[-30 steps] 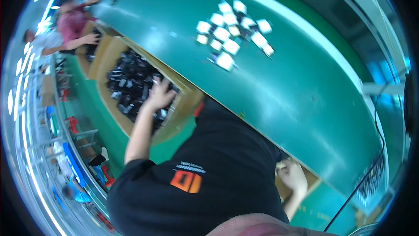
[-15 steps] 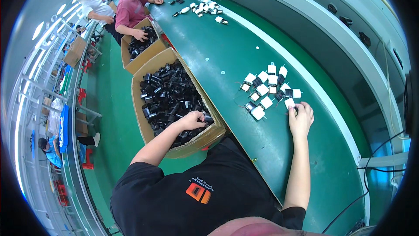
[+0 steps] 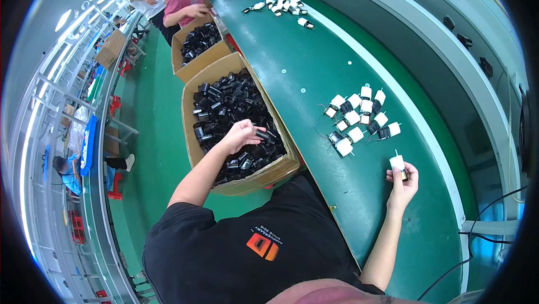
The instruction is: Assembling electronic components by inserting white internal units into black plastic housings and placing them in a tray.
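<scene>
My left hand is over the near part of a cardboard box, its fingers closed on a glossy black plastic housing. Below it lies a heap of similar black housings. Above the green bench, my right hand grips a small white-capped motor by its lower end, with a thin shaft pointing up. Just beyond that hand is a loose cluster of white-capped motors, several with black bodies and thin wires.
The cardboard box stands against the edge of the green bench. Behind it is a second box of black parts, where a person in a red shirt works. More white-capped pieces lie farther along the bench. Black cables hang at the right.
My right hand has lifted a white-capped motor off the cluster and drawn it nearer. My left hand has risen slightly from the heap with a black housing. The view has shifted a little.
</scene>
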Demonstrator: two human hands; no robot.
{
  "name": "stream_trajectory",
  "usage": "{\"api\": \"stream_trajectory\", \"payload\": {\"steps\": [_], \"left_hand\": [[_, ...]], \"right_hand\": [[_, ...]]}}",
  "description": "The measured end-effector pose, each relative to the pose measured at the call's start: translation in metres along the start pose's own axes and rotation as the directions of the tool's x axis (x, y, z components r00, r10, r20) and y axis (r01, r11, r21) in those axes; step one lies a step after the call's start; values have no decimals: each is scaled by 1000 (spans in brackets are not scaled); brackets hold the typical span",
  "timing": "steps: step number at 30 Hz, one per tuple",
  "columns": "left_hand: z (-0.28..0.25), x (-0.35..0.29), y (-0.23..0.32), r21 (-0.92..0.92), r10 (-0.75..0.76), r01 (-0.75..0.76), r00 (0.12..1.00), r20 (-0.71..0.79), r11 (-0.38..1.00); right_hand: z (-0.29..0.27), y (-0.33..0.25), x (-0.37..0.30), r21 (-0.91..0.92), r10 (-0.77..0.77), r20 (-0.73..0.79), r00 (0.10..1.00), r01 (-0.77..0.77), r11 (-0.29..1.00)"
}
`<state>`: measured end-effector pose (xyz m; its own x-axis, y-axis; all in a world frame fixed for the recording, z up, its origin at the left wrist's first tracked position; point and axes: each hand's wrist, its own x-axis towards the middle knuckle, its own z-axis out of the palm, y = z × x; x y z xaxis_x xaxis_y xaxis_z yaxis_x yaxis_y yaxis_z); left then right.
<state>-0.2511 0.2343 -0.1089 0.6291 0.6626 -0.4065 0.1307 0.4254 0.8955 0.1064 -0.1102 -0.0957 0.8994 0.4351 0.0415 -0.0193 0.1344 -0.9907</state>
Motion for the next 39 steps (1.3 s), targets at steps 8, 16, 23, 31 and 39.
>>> {"api": "stream_trajectory", "payload": {"steps": [8,16,23,31,39], "left_hand": [[67,-19,67,-565,133,3,971,199,825],[202,-34,92,-722,195,291,839,508,628],[282,-36,79,-548,-76,508,775,627,664],[322,-40,56,-229,-105,385,677,728,894],[319,-43,41,-7,38,-56,577,816,998]], "right_hand": [[-17,-28,-34,349,80,38,996,-88,933],[-20,-61,-62,514,66,130,989,-124,849],[-21,-87,-82,469,-20,87,996,-23,883],[-6,-118,-89,-168,-327,131,936,346,923],[-17,-125,-88,-290,-201,79,976,216,932]]}}
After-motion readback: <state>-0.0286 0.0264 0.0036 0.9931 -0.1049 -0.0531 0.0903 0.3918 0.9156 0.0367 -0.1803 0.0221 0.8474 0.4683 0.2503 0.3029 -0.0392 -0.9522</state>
